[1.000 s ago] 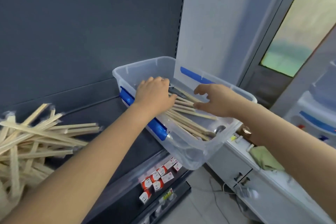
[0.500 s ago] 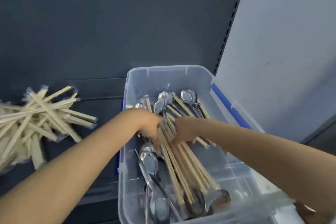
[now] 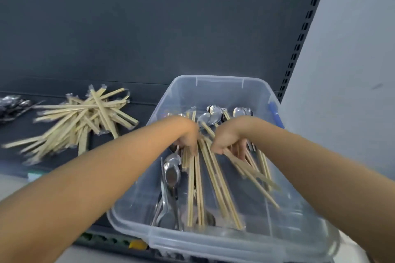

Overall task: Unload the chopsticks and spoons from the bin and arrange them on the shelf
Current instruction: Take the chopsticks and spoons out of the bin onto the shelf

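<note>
Inside the bin (image 3: 220, 78), the chopsticks (image 3: 213, 181) are gathered lengthwise into two bundles. The left grip (image 3: 188, 139) is curled down over one bundle and the right grip (image 3: 226, 141) is clamped round the other, probably so that many can be lifted at once, clear of the spoons (image 3: 172, 174) lying along the bin's left wall. Left of the bin, on the shelf (image 3: 149, 111), a loose pile of wrapped chopsticks (image 3: 85, 119) is laid, and a cluster of spoons (image 3: 12, 104) is kept further left, which suggests sorting by kind.
</note>
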A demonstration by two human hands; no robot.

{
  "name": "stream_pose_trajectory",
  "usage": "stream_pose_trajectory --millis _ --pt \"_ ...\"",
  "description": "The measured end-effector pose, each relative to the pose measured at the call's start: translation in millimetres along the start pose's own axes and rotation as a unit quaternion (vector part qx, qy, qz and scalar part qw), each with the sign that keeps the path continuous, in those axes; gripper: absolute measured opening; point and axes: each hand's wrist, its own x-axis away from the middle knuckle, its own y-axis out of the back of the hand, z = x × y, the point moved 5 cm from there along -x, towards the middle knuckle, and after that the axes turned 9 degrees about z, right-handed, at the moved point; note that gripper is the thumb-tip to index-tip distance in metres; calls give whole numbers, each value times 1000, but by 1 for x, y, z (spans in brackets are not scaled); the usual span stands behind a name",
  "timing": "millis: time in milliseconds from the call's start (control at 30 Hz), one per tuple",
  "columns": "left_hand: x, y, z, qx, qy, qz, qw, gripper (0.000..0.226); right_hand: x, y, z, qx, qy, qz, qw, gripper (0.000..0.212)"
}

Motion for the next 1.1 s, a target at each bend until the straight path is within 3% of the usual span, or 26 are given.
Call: stream_pose_trajectory --millis 133,333,433,567,667,833,1000,1067,1100 --pt "0 -4 -13 12 26 -44 999 47 2 15 -5 -16 36 -46 998 19" --pt "-11 -11 9 195 44 17 980 20 5 30 -24 -52 52 -105 992 16" --pt "-9 -7 12 285 22 37 957 10 11 41 -25 -89 73 -185 976 19" --pt "12 14 13 470 -53 -16 881 20 13 48 -20 -216 129 -244 937 26" --pt "30 25 19 573 -105 -27 812 16 9 39 -12 -388 183 -182 885 26" --pt "54 28 29 659 -181 -70 727 13 19 25 16 -486 257 -86 831 24" --pt "79 27 43 682 -247 -185 662 18 40 29 45 -620 337 0 709 41" --pt "94 30 58 699 -257 -248 620 16 50 35 59 -624 357 23 694 46" --pt "101 32 68 702 -258 -280 602 18 56 38 68 -612 361 20 704 45"
